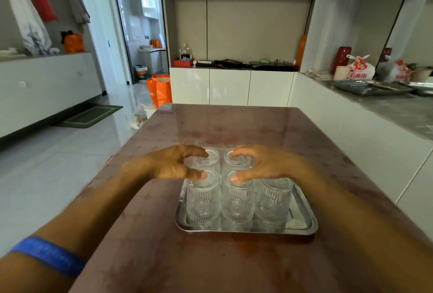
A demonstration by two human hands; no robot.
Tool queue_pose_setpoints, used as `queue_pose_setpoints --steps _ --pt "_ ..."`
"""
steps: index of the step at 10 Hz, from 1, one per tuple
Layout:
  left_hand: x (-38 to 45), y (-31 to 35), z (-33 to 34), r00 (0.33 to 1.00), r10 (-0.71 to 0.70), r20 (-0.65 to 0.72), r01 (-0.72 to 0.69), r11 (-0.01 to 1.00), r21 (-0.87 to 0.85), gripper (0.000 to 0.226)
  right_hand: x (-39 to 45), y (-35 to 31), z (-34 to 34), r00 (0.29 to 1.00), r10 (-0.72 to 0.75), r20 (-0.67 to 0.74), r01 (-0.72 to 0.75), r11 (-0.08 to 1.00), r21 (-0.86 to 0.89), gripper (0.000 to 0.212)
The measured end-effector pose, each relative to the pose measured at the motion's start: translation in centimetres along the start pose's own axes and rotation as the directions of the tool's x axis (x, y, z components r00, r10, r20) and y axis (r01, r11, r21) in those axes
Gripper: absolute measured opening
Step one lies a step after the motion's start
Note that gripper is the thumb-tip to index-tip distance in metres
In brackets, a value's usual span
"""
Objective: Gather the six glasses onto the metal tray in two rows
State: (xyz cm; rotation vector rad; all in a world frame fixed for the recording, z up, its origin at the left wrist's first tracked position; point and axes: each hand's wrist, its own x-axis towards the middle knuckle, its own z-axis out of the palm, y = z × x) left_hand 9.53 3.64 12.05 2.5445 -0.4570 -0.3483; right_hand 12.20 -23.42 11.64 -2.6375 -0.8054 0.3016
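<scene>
While both hands are spread over the tray, this much is seen from the head camera:

Tray: a metal tray (302,229) is set flat on the brown table (210,264), near the middle of it, long side towards the viewer.

Near row: three ribbed glasses are stood upside down along the near side, the near left glass (203,201), the near middle glass (237,199) and the near right glass (274,201), packed just beside one another.

Far row: the far left glass (207,160) and the far middle glass (236,160) are seen behind them, also base up; whatever stands at the far right is covered by the wrist, so a sixth glass cannot be confirmed.

Left hand: the left hand (171,163) is arched wide over the left column, thumb tip laid on the base of the near left glass, fingertips reaching the base of the far left glass. Nothing is gripped; whether it is pressed or merely touched cannot be told.

Right hand: the right hand (264,163) is mirrored over the middle column, thumb tip on the near middle glass, fingertips on the far middle glass, fingers splayed and curved, nothing enclosed.

Wrist: a blue band (50,255) is worn on the left forearm.
</scene>
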Motion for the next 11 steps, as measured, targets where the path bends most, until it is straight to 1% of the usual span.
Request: queue_pose_setpoints --steps 1,2,3,4,5,6,7,8,9,10,11 --pt "0.1 -0.4 0.3 0.999 0.028 -0.028 -0.029 0.998 -0.054 0.067 0.1 0.3 0.2 0.998 -0.035 -0.045 0.036 0.999 0.032 0.08" --pt "0.2 -0.7 0.5 0.999 0.024 -0.038 -0.027 0.996 -0.086 0.066 0.0 0.3 0.5 0.996 -0.041 -0.085 0.043 0.999 0.024 0.072" --pt "0.2 -0.7 0.6 0.999 0.019 -0.05 -0.022 0.998 -0.06 0.066 -0.3 0.2 0.6 0.993 -0.048 -0.107 0.052 0.998 0.032 0.069" --pt "0.1 -0.7 0.8 0.998 0.028 -0.047 -0.031 0.998 -0.059 0.066 -2.5 1.1 -0.8 0.986 -0.015 -0.166 0.035 0.992 0.12 0.083" --pt "0.0 -0.7 0.8 0.998 0.025 -0.049 -0.03 0.994 -0.103 0.065 -4.4 2.7 -2.4 0.99 0.041 -0.137 -0.02 0.988 0.152 0.088" --pt "-0.2 -0.6 1.0 0.998 0.028 -0.049 -0.033 0.995 -0.097 0.07 -6.3 5.4 -3.3 0.992 0.122 -0.014 -0.119 0.987 0.104 0.074" --pt "-0.3 -0.3 1.1 0.999 0.018 -0.05 -0.023 0.995 -0.098 0.072 -6.4 6.4 -2.7 0.992 0.124 -0.014 -0.122 0.989 0.086 0.062" --pt "-0.6 0.1 0.9 0.998 -0.003 -0.055 -0.003 0.994 -0.105 0.065 -6.1 6.3 -2.3 0.987 0.088 -0.133 -0.065 0.985 0.163 0.048" --pt "-0.7 0.1 1.2 1.0 -0.015 -0.025 0.013 0.996 -0.087 0.062 -5.7 6.2 -2.1 0.986 0.088 -0.139 -0.063 0.983 0.171 0.043" --pt "-2.0 1.4 1.0 0.982 0.065 -0.179 -0.104 0.97 -0.22 0.049 -6.3 5.8 -1.8 0.978 0.121 -0.171 -0.099 0.986 0.131 0.053" --pt "-3.7 2.2 -0.4 0.832 0.142 -0.537 -0.367 0.866 -0.339 0.049 -7.8 4.6 -2.4 0.88 0.103 -0.465 -0.012 0.981 0.196 0.069"
